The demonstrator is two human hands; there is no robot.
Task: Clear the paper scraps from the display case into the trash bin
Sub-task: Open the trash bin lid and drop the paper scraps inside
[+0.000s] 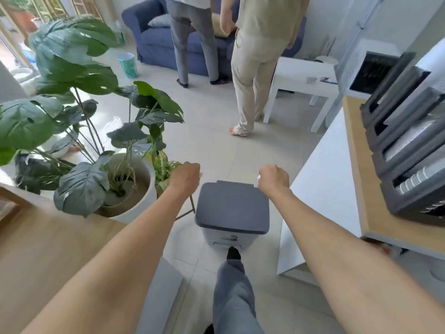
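A grey pedal trash bin stands on the tiled floor just ahead of me, its dark lid down. My foot in a dark sock touches the pedal at its base. My left hand is a fist above the bin's left side, with a bit of white paper showing at its edge. My right hand is a fist above the bin's right rear corner, a white scrap peeking out at its left. The display case with dark foam trays sits on the wooden counter at right.
A large potted plant stands left of the bin. A wooden table is at lower left. Two people stand ahead by a blue sofa. A white side table is beyond the counter.
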